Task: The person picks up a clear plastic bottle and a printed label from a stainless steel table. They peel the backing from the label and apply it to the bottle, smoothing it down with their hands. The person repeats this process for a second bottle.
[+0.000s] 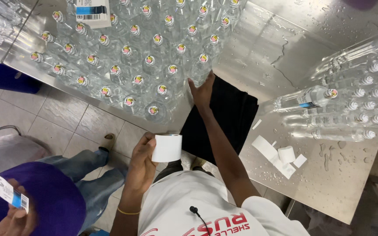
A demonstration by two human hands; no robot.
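Left hand [141,162] grips label roll [167,147]; right hand [202,92], open, presses black cloth [228,118] just beside upright bottles [154,109]: risk of toppling them on the wet tabletop [329,183].

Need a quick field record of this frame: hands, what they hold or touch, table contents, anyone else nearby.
left hand: holds a white label roll, off the table edge
right hand: flat on a black cloth, next to the standing bottles
standing bottles: clear, capped, clustered upright on the steel table
lying bottles: clear, stacked on their sides at right
table surface: wet; loose label strips near the front edge
other person: lower left, holds a label
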